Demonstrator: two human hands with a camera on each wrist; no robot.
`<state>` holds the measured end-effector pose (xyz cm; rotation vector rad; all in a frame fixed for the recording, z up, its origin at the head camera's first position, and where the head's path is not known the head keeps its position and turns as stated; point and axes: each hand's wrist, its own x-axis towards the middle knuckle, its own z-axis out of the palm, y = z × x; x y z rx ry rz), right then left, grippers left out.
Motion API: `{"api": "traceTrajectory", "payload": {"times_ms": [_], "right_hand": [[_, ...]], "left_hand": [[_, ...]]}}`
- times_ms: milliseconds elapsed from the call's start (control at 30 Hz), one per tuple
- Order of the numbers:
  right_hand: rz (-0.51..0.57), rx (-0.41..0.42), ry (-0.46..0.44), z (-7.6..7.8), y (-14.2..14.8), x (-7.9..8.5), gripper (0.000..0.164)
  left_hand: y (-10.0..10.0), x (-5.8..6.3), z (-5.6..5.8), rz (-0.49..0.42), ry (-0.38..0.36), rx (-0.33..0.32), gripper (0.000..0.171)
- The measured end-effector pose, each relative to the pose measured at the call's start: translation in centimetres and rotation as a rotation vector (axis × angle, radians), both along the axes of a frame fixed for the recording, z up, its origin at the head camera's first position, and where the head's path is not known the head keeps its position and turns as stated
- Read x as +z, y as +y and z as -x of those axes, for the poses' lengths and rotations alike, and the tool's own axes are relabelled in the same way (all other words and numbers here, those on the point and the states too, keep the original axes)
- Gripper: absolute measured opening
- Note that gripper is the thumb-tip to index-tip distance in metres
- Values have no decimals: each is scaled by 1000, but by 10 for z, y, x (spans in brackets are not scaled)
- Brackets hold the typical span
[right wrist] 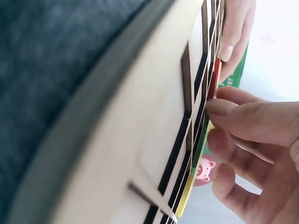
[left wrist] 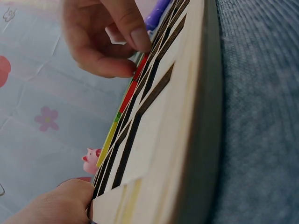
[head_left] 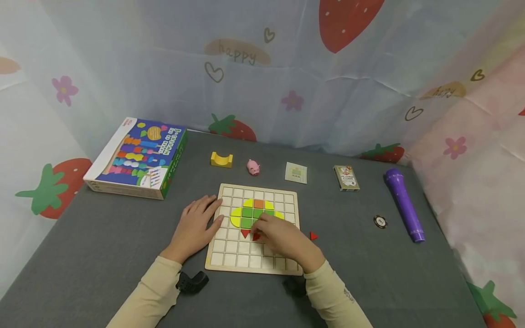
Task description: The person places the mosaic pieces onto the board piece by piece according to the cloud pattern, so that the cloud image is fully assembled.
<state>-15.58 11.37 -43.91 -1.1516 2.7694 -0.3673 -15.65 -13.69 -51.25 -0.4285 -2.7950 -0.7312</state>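
A square wooden grid board [head_left: 229,260] lies on the table, with a pattern of tiles in its cells. Yellow curved tiles [head_left: 235,217], green square tiles [head_left: 247,212] and an orange square tile [head_left: 259,203] make up its upper part. Below them is a red triangle tile [head_left: 245,233]. My right hand [head_left: 283,237] reaches over the board, thumb and fingertips pinching a second red triangle tile [head_left: 256,237] beside the first, down at the grid. My left hand [head_left: 197,225] rests with fingers spread at the board's left edge, fingertips over the rim.
Another red triangle [head_left: 313,235] lies right of the board. Behind stand a boxed game [head_left: 137,155], a yellow block [head_left: 221,160], a pink pig figure [head_left: 253,167], a pattern card [head_left: 296,172] and a card pack [head_left: 347,178]. Farther right are a round chip [head_left: 380,222] and a purple tube [head_left: 404,205].
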Motion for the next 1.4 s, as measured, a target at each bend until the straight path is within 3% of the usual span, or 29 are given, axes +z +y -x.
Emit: {"api": "traceTrajectory", "payload": {"times_ms": [200, 733, 1233, 1400], "right_hand": [[-3, -27, 35, 1, 2, -1, 13], [-51, -31, 10, 1, -1, -4, 12], [-70, -106, 159, -1, 6, -2, 8], [-64, -91, 128, 0, 8, -1, 12]], "left_hand": [[0, 2, 0, -3, -23, -5, 51], [-1, 0, 0, 0, -37, -8, 52], [2, -1, -2, -2, -43, -1, 52], [1, -1, 0, 2, -24, 0, 52]]}}
